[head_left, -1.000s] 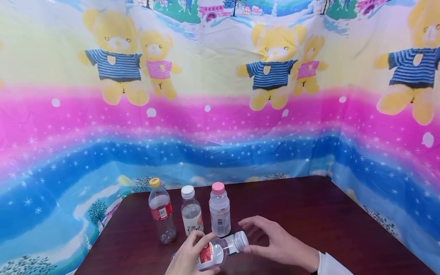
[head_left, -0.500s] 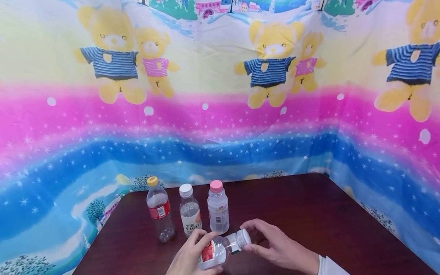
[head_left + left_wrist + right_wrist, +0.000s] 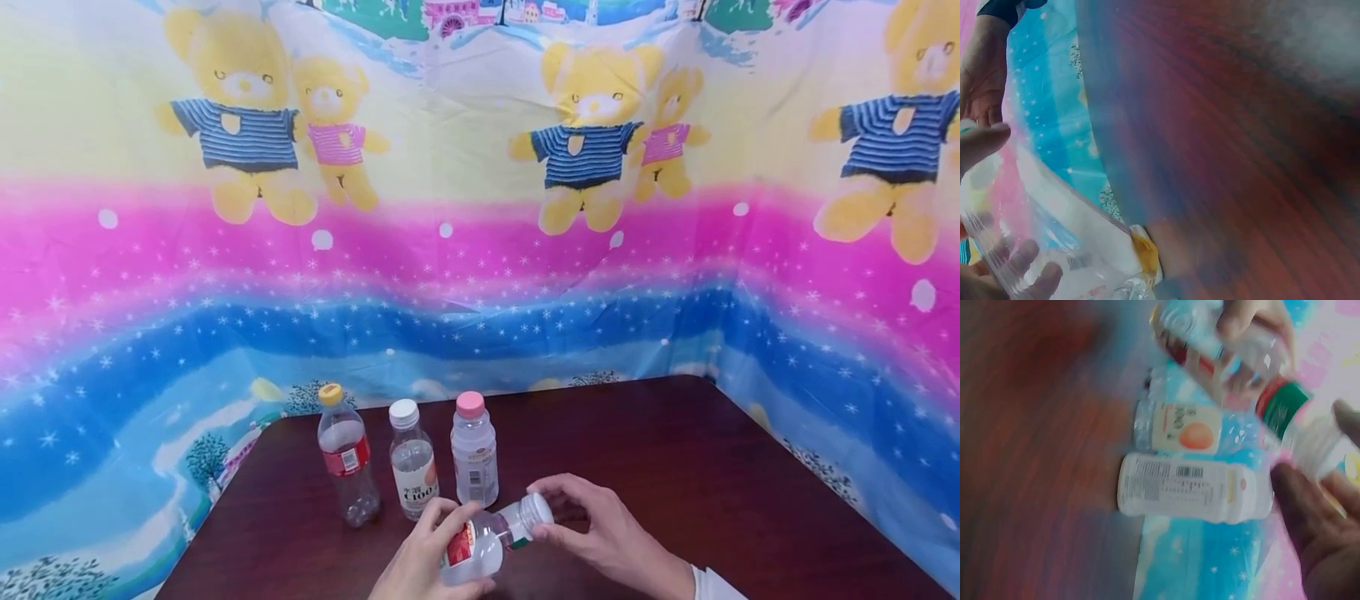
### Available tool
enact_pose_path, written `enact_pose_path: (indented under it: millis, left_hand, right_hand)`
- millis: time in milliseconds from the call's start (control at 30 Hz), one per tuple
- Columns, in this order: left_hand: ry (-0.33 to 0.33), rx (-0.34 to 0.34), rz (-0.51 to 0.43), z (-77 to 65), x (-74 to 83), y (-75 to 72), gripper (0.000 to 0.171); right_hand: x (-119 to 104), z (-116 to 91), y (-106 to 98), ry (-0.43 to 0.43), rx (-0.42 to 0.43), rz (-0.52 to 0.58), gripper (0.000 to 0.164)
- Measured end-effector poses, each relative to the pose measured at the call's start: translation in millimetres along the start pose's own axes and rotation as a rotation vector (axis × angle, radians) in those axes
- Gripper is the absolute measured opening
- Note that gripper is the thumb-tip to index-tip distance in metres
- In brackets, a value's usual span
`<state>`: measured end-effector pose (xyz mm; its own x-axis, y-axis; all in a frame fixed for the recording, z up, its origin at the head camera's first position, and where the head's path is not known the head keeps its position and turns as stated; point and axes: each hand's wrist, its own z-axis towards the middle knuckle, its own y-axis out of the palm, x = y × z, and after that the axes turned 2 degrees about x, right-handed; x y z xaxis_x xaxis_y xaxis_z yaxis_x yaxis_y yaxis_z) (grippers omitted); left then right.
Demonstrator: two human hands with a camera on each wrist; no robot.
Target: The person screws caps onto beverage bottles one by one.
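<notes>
My left hand (image 3: 423, 554) grips a clear plastic bottle (image 3: 486, 546) with a red label, tilted so its neck points right and up. A green band (image 3: 1282, 409) circles the neck below the cap. Thumb and fingers of my right hand (image 3: 603, 533) pinch the whitish bottle cap (image 3: 537, 510) from the sides. In the left wrist view, left-hand fingers (image 3: 1029, 269) show through and around the clear bottle (image 3: 1066, 225). Close behind the held bottle stand a pink-capped bottle (image 3: 475, 462) and a white-capped bottle (image 3: 415, 479), both upright.
At the left of the row stands an empty-looking bottle with a red label and yellow cap (image 3: 348, 467). All stand on a dark reddish-brown table (image 3: 660, 450). A printed bear curtain (image 3: 480, 275) hangs along the table's back and sides.
My right-hand fingers have come from around the cap's end onto the cap. Both hands and the held bottle have shifted slightly right. The standing bottles stay in place on the table.
</notes>
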<state>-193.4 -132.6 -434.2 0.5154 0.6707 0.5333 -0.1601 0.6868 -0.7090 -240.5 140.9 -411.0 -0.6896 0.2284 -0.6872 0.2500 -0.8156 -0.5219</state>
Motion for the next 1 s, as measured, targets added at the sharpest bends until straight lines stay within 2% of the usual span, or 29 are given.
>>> enact_pose_path:
  millis: [100, 167, 267, 333, 467, 567, 633, 733, 867, 1000]
  left_hand:
    - [-0.003, 0.046, -0.004, 6.0, 6.2, 5.7, 0.072]
    - [-0.055, 0.028, -0.046, 12.1, 12.0, 8.0, 0.074]
    - [-0.135, -0.026, -0.128, 21.2, 20.3, 11.2, 0.078]
    - [-0.162, -0.046, -0.176, 27.2, 23.5, 15.2, 0.079]
    - [-0.157, -0.039, -0.262, 35.2, 22.7, 27.1, 0.082]
    - [-0.16, -0.011, -0.315, 44.2, 20.5, 39.0, 0.084]
    - [-0.186, 0.016, -0.349, 53.3, 20.9, 47.9, 0.085]
    - [-0.218, 0.073, -0.366, 69.4, 22.2, 61.7, 0.087]
    - [-0.236, 0.119, -0.37, 92.9, 20.6, 78.5, 0.089]
    - [-0.232, 0.126, -0.358, 109.8, 17.1, 92.1, 0.089]
  right_hand:
    - [0, -3, 2, 0.071, 0.038, -0.004, 0.056]
    - [2, -6, 4, 0.109, 0.013, 0.006, 0.066]
    - [5, -10, 9, 0.174, -0.061, 0.073, 0.073]
    - [8, -11, 14, 0.184, -0.094, 0.113, 0.072]
    - [15, -6, 21, 0.186, -0.065, 0.137, 0.066]
    - [20, -1, 18, 0.184, -0.018, 0.054, 0.064]
    - [25, 3, 12, 0.188, 0.011, -0.012, 0.064]
    - [36, 12, 2, 0.183, 0.06, -0.077, 0.063]
    - [54, 24, -8, 0.215, 0.108, -0.049, 0.06]
    - [71, 30, -13, 0.259, 0.117, -0.012, 0.06]
